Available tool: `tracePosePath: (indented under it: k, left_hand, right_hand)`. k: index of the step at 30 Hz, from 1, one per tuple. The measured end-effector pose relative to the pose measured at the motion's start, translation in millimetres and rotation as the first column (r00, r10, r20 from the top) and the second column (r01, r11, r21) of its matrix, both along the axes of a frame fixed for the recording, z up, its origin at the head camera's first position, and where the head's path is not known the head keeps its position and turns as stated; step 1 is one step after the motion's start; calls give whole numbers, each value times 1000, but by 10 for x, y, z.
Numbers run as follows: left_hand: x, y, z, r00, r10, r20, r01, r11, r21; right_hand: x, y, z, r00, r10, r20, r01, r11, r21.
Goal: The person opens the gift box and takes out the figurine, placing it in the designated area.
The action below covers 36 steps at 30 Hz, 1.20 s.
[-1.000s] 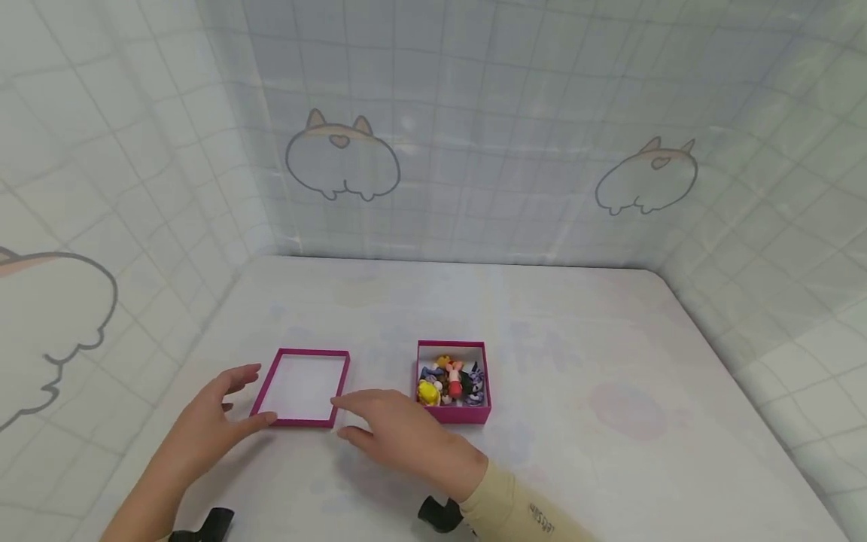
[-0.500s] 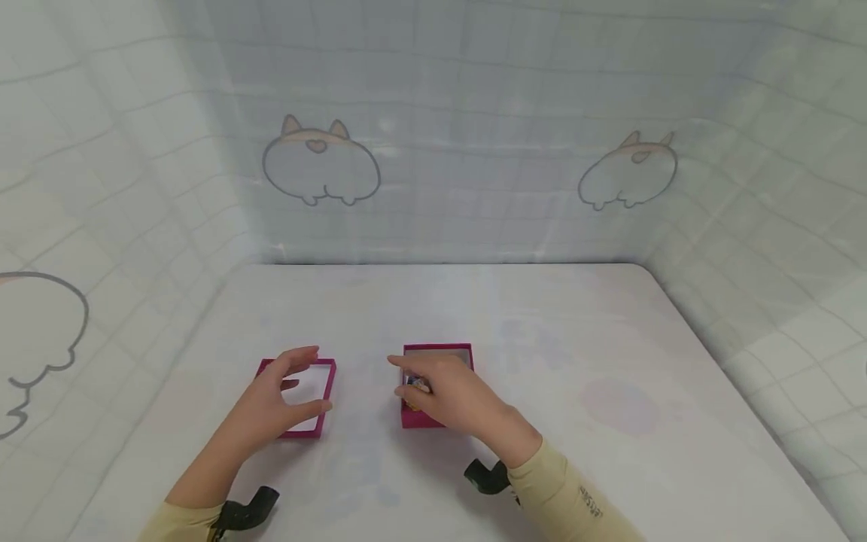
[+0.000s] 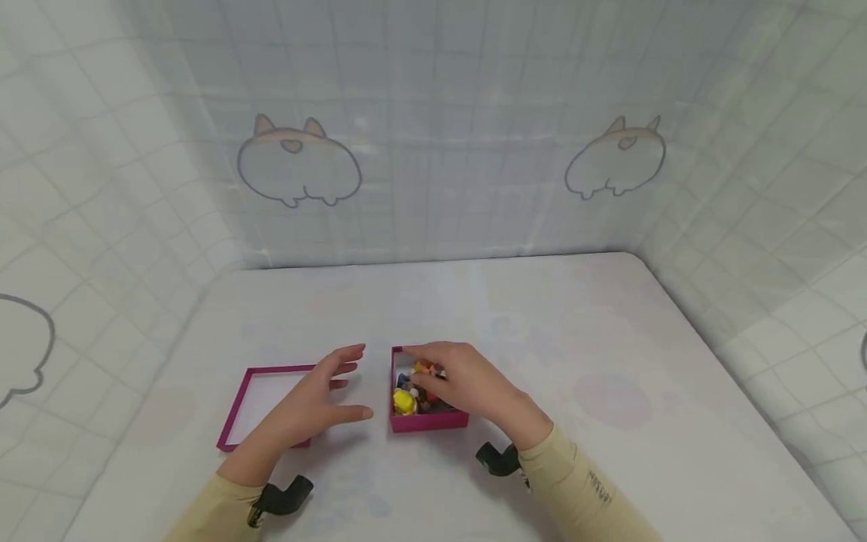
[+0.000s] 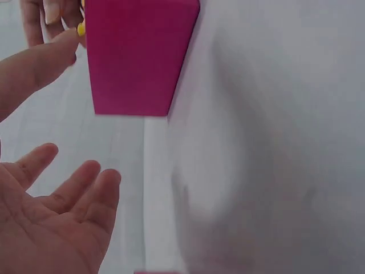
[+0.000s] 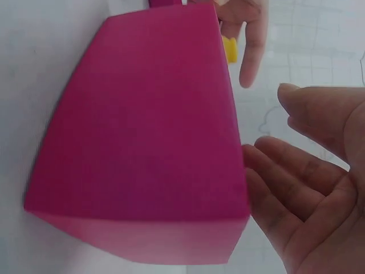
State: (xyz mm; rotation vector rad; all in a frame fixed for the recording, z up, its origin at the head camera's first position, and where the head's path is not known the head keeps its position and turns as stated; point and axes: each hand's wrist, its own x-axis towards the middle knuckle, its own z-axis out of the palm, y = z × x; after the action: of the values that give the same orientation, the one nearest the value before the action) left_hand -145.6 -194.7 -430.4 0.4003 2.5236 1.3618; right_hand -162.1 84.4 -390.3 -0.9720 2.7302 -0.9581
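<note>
A magenta box (image 3: 429, 423) with several small figures inside, one of them yellow (image 3: 405, 402), stands at the table's middle. Over its right part hovers my right hand (image 3: 467, 380), fingers bent loosely above the figures and hiding some of them. My left hand (image 3: 318, 399) is spread between the box and a shallow magenta-rimmed lid (image 3: 233, 410), holding nothing. In the left wrist view the box wall (image 4: 137, 57) rises beyond the left hand (image 4: 63, 217). The right wrist view shows the box side (image 5: 142, 125) beside the right hand (image 5: 319, 188).
The lid lies left of the box, its right part covered by the left hand and forearm. Pale table covering (image 3: 576, 324) extends around both. A white grid-patterned curtain (image 3: 433, 135) with animal drawings encloses the back and sides.
Both hands have left the lid's sides. The right hand moved right to above the box; the left hand moved right, past the lid toward the box. The camera's view has shifted slightly.
</note>
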Motion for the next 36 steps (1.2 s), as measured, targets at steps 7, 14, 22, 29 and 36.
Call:
tracePosePath:
  k: [7, 14, 22, 29, 36]
  left_hand:
    - [-53, 145, -78, 995, -62, 78, 58, 997, 49]
    - [-75, 227, -226, 986, -129, 107, 120, 989, 86]
    - [-118, 346, -312, 981, -161, 108, 151, 984, 89]
    - [-140, 431, -356, 984, -145, 106, 141, 989, 49]
    - [-137, 498, -381, 987, -123, 102, 120, 992, 35]
  right_hand:
    - [-100, 1, -25, 997, 46, 60, -44, 998, -44]
    - [-116, -72, -119, 990, 110, 85, -105, 992, -66]
    - [-145, -31, -217, 977, 204, 53, -201, 977, -66]
    - [-142, -14, -255, 968, 249, 20, -249, 969, -1]
    - [-119, 15, -273, 956, 294, -15, -291, 952, 93]
